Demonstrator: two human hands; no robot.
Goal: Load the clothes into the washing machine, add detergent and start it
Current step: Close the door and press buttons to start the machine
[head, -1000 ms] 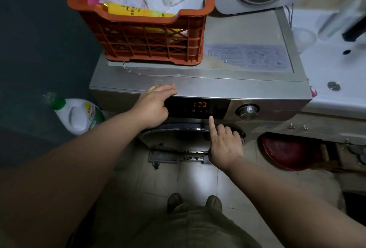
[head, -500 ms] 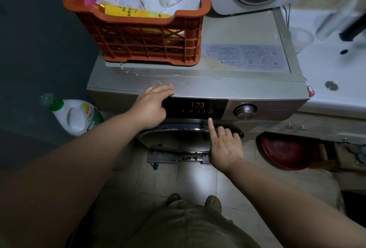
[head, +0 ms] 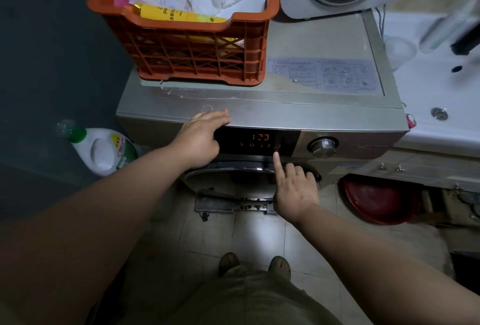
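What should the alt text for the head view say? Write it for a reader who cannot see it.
A person's right hand points its index finger at the lit control panel of a front-loading washing machine, while the left hand rests on the machine's top front edge. An orange crate sits on top; a detergent bottle stands on the floor to the left.

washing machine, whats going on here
A person stands at the washing machine. The left hand rests on its front top edge, and the right hand points its index finger at the lit control panel, which shows orange digits. The detergent bottle stands on the floor to the left.
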